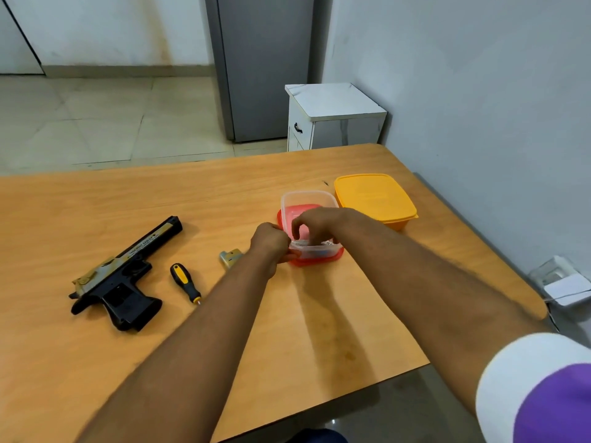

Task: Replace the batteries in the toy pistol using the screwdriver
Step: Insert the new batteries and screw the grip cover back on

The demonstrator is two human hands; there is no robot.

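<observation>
**Both hands at the clear tub, pistol lying aside**

The toy pistol (pixel 123 276) lies flat on its side on the left part of the tabletop (pixel 96 362), barrel aimed toward the far edge, grip toward the near edge. The grip's side looks open, showing a dark recess. Just to its right lies the screwdriver (pixel 185 282), black and yellow handle toward the far side, metal tip toward the near edge, not touching the pistol. Right of that, near the left forearm, sits a small grey and gold piece (pixel 229 256), partly hidden by the arm; what it is cannot be told for sure.

Further right, toward the far right corner, a clear plastic tub (pixel 307 199) stands on a red lid (pixel 315 261). The left hand (pixel 270 243) has its fingers curled around the tub's near left rim. The right hand (pixel 315 223) reaches over and into the tub, fingertips bent down and pinched together around something small; what they hold is blurred and cannot be made out. Some small items lie in the tub's near side, unclear.

Just beside the tub, nearer the far right corner, stands an orange container (pixel 375 198) with its lid on.

Beyond the table stand a white cabinet (pixel 332 116) and a grey refrigerator (pixel 265 65).
</observation>
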